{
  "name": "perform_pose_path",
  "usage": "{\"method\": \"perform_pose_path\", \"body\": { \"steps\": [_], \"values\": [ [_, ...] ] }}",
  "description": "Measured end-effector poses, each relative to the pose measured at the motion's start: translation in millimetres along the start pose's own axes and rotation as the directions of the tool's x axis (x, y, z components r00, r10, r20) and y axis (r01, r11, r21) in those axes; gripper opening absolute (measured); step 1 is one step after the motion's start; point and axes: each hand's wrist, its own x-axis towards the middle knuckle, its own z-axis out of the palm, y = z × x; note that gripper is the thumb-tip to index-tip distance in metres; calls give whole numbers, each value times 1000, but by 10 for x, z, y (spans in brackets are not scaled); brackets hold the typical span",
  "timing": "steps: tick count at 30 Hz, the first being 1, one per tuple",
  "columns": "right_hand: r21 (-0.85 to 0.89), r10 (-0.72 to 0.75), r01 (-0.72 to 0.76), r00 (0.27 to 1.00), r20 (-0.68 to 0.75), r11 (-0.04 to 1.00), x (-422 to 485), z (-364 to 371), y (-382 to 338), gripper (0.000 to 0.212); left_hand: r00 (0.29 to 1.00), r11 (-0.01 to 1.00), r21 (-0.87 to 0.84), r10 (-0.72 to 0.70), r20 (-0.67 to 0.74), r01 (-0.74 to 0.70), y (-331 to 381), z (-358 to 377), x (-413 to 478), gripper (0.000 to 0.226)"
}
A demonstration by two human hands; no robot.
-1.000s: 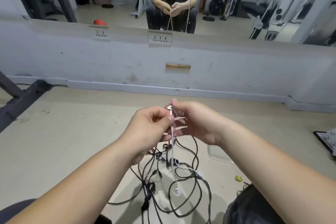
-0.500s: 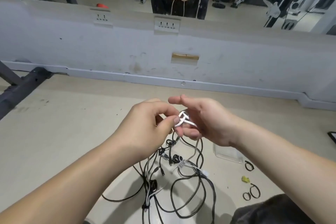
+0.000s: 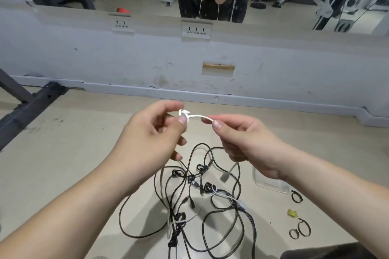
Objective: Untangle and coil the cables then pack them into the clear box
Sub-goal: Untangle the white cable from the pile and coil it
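A white cable (image 3: pixel 197 116) is stretched between my two hands above the floor. My left hand (image 3: pixel 151 139) pinches a small knot in it between thumb and forefinger. My right hand (image 3: pixel 242 139) pinches the cable a short way to the right; its white plug end (image 3: pixel 226 175) dangles below that hand. Beneath both hands a tangle of black cables (image 3: pixel 200 200) lies on the floor, with white strands mixed in. The clear box (image 3: pixel 271 183) rests flat on the floor to the right of the tangle, partly hidden by my right wrist.
Black cable ties (image 3: pixel 299 229) and a small yellow piece (image 3: pixel 292 213) lie on the floor at the right. A low grey wall with sockets (image 3: pixel 196 30) and a mirror above it faces me. A dark metal frame (image 3: pixel 31 105) crosses the floor at the left.
My hands were pressed together around the white cable; now they have drawn apart sideways, stretching a short length with the knot between them. The view has tilted down.
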Motion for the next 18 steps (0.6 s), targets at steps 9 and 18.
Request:
{"method": "perform_pose_path", "body": {
  "steps": [9, 18],
  "values": [
    [-58, -76, 71, 992, -100, 996, -66, -3, -134, 30, 998, 998, 41, 43, 37, -45, -74, 136, -74, 45],
    [-43, -9, 5, 996, -89, 999, -134, 216, -82, 12, 996, 983, 180, 11, 91, -27, -104, 193, -131, 43]
  ]
}}
